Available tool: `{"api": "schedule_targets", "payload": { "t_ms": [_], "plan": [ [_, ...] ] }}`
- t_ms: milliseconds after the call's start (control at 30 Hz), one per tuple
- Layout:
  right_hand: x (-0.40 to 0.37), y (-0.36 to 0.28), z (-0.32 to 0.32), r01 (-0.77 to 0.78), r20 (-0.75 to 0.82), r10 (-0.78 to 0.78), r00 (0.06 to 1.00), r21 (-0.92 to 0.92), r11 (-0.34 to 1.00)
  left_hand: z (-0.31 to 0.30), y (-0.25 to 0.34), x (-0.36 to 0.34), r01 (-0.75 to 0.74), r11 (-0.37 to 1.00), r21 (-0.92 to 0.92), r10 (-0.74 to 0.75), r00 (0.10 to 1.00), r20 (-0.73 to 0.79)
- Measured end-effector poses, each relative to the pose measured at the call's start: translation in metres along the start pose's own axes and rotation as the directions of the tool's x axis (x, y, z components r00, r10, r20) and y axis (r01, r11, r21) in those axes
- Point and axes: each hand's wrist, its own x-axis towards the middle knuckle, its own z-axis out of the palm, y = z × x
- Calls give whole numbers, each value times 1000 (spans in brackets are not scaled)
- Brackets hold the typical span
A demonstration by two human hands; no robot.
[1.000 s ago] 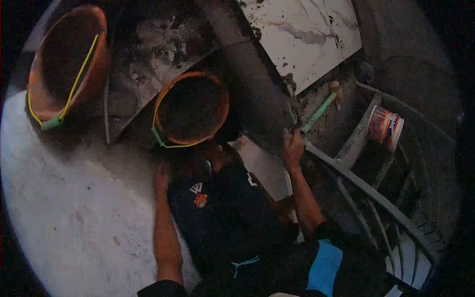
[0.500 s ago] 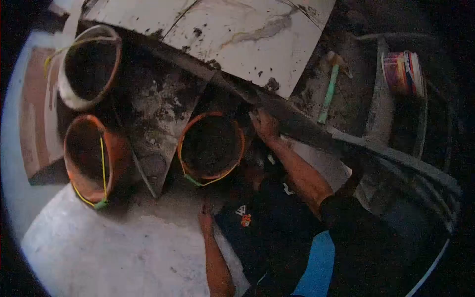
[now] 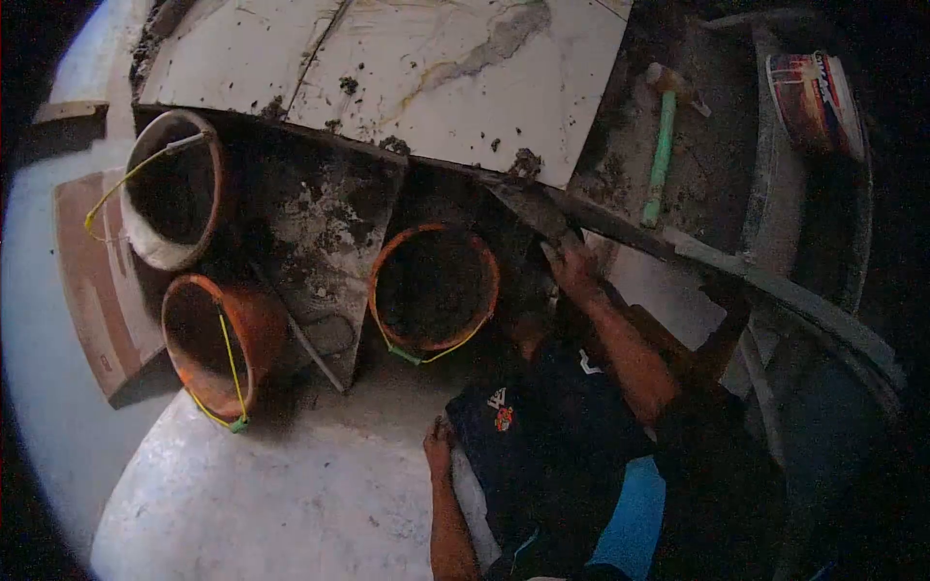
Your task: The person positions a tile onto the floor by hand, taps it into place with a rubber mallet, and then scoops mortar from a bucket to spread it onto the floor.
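Observation:
My right hand (image 3: 575, 268) is closed at the near end of a flat grey blade, which looks like a trowel (image 3: 529, 209); its handle is hidden in my fingers. The blade lies at the edge of a white tiled slab (image 3: 455, 107) smeared with dark crumbs. Just left of that hand stands an orange-rimmed bucket (image 3: 386, 254) with a yellow handle and a dark inside. My left hand (image 3: 439, 445) hangs low beside my dark shorts, its fingers curled, with nothing visible in them.
Another orange bucket (image 3: 267, 324) and a whitish bucket (image 3: 160, 242) stand tilted at the left. A green-handled hammer (image 3: 660, 160) lies at the right, near a printed paint pail (image 3: 809, 102). A thin rod (image 3: 315, 358) rests on the dirty surface. A cardboard piece (image 3: 92, 261) lies far left.
The view has shifted, so the buckets and both hands appear farther right and lower. My right hand stays by the slab edge with the trowel. My left hand remains low beside my shorts.

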Motion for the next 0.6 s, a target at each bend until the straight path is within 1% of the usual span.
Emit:
{"api": "schedule_targets", "payload": {
  "t_ms": [33,100,167,200,233,300,333,367,400,467,500,567,600],
  "plan": [
    [0,-4,-10,-84,8,84,996,10,996,0,-2,5,0,1000,1,0,1000,1],
    [-7,-6,-22,-168,20,168,986,17,986,-5,-3,8,-31,977,210,35,999,-16],
    [-20,9,-34,-201,77,192,978,134,970,-2,8,7,-52,984,169,58,998,-31],
    [-29,24,-39,-200,78,191,978,126,972,3,19,4,-73,989,131,80,996,-47],
    [-42,42,-39,-31,-7,30,1000,-141,990,8,31,1,-72,989,128,77,996,-40],
    [-49,46,-54,113,-49,-146,988,-417,902,14,51,-2,-75,982,171,81,996,-32],
    [-41,35,-77,5,105,30,994,-319,948,13,48,0,-77,982,172,82,996,-22],
    [-36,24,-96,-127,271,191,943,-236,963,12,41,4,-95,990,108,96,995,-7],
    [-32,19,-107,-132,267,198,943,-246,960,12,33,8,-111,993,41,111,994,7],
    [-20,13,-118,-138,363,239,900,-283,949,14,20,17,-117,993,11,117,993,4],
    [-19,13,-118,-144,360,246,900,-287,947,11,14,18,-120,993,-17,120,993,-9],
    [-8,12,-119,-29,267,109,958,-286,958,11,20,11,-112,993,-36,112,994,3],
    [-2,10,-120,-27,265,107,958,-288,957,11,23,8,-103,993,-59,104,995,7]
  ]
}}
